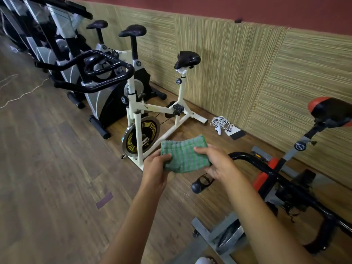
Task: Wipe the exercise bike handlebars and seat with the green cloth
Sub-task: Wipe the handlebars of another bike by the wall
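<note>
A folded green checked cloth is held in the air between both hands, in the middle of the head view. My left hand grips its left edge, thumb on top. My right hand pinches its right side. Just right of my right hand runs the black handlebar of a red and grey exercise bike, whose red and black seat is at the far right. Ahead stands a white exercise bike with black handlebars and a black seat.
More exercise machines line the left back along the reed-covered wall. A coiled white cable, a controller and a power strip lie on the wooden floor by the wall. A thin cord crosses the floor at left.
</note>
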A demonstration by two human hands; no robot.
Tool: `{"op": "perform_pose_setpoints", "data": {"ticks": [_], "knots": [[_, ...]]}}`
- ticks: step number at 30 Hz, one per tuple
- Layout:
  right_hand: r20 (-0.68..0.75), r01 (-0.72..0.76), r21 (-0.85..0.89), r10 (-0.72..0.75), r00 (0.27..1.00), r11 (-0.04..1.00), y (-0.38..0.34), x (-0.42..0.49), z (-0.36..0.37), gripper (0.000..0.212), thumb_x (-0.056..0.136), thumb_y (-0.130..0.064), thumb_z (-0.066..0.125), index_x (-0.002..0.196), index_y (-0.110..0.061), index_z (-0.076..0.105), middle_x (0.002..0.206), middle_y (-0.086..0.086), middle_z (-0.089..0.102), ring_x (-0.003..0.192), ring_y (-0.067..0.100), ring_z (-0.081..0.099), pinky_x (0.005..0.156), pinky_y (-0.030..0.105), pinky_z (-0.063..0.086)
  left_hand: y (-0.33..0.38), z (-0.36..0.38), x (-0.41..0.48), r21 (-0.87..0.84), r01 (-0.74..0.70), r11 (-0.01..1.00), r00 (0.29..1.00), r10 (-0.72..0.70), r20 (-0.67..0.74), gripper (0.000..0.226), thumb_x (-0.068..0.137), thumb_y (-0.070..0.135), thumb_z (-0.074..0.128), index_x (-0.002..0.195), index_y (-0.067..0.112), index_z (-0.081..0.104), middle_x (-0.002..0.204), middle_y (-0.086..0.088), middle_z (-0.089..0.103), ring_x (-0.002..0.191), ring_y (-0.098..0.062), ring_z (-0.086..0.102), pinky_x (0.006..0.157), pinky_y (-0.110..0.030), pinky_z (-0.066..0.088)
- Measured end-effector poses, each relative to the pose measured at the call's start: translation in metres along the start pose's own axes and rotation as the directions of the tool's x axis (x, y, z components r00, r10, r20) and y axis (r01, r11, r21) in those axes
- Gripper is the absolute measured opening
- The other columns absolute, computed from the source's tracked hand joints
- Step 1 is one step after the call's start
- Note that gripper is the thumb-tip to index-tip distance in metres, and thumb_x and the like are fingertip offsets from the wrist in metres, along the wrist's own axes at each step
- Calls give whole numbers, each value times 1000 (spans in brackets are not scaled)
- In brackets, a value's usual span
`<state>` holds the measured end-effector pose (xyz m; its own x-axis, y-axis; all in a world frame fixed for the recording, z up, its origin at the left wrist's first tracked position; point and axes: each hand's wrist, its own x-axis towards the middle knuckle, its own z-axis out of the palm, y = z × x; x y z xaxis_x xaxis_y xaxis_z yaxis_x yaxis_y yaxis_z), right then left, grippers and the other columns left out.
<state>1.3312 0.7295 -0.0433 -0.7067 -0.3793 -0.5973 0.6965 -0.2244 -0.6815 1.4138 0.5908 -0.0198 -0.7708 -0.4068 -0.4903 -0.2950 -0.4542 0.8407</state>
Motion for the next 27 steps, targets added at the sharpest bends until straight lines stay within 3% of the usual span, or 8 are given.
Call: {"op": "perform_pose_setpoints", "data": {"ticks": [4, 7, 9, 14, 18, 20, 23, 27], "knots": [[14, 153, -144, -153, 988, 978, -10, -11, 21, 27, 100, -21, 59, 123, -9, 62, 105, 9, 74, 102, 26, 71, 88, 43, 58, 18, 25, -6, 184, -228, 956, 974, 227, 27, 23, 102, 13, 48, 105, 13, 71, 97, -2, 75, 97, -20, 71, 88, -38, 57], [144, 213, -162, -190, 971, 964, -20, -23, 37, 44, 95, -55, 56, 128, -26, 62, 117, -1, 73, 110, 15, 69, 95, 39, 56, 27, 51, -20, 259, -290, 921, 943, 229, 241, 57, 99, 63, 34, 127, 25, 66, 122, 3, 70, 114, -7, 64, 98, -30, 49], [147, 222, -86, -208, 967, 971, -20, -24, 37, 47, 94, -55, 57, 133, -28, 59, 122, -3, 71, 113, 11, 67, 99, 37, 53, 30, 60, -20, 320, -325, 890, 926, 232, 297, 68, 95, 72, 26, 134, 28, 61, 131, 6, 65, 120, -2, 59, 98, -22, 44], [-204, 223, 30, -212, 956, 974, -6, -19, 1, 32, 93, -15, 67, 124, -9, 64, 107, 7, 75, 100, 23, 72, 91, 40, 57, 27, 56, 0, 319, -291, 902, 911, 159, 381, 51, 105, 51, 29, 107, 24, 72, 103, 13, 75, 103, -1, 68, 90, -21, 51], [-458, 239, 5, -210, 864, 971, 16, -30, -33, 15, 93, -3, 61, 100, -15, 66, 95, 5, 73, 87, 19, 71, 75, 34, 55, 0, 58, 40, 430, -172, 887, 958, 49, 281, 31, 102, 30, 50, 121, 11, 68, 120, -3, 69, 110, -18, 64, 99, -35, 49], [-555, 271, -48, -251, 793, 961, 27, -34, -42, 27, 95, 0, 54, 94, -25, 62, 95, -1, 70, 90, 16, 68, 76, 33, 53, -19, 63, 62, 520, -120, 846, 946, -62, 318, 29, 101, 25, 54, 123, 13, 66, 121, -1, 67, 114, -17, 61, 101, -34, 47], [-695, 251, -104, -250, 674, 962, 44, -27, -47, 32, 99, -1, 49, 118, -24, 60, 115, 1, 66, 109, 22, 63, 94, 41, 51, -48, 76, 93, 657, -61, 751, 889, -258, 378, 31, 101, 25, 56, 128, 13, 63, 128, -5, 64, 123, -23, 56, 111, -43, 40], [-755, 55, 15, -25, 655, 998, 64, -21, -39, 42, 101, -5, 50, 141, -16, 50, 130, 11, 62, 117, 30, 59, 105, 52, 47, -66, 96, 117, 743, -96, 663, 820, -371, 436, 34, 102, 19, 50, 134, 11, 58, 135, -9, 60, 127, -27, 54, 113, -44, 38]]}}
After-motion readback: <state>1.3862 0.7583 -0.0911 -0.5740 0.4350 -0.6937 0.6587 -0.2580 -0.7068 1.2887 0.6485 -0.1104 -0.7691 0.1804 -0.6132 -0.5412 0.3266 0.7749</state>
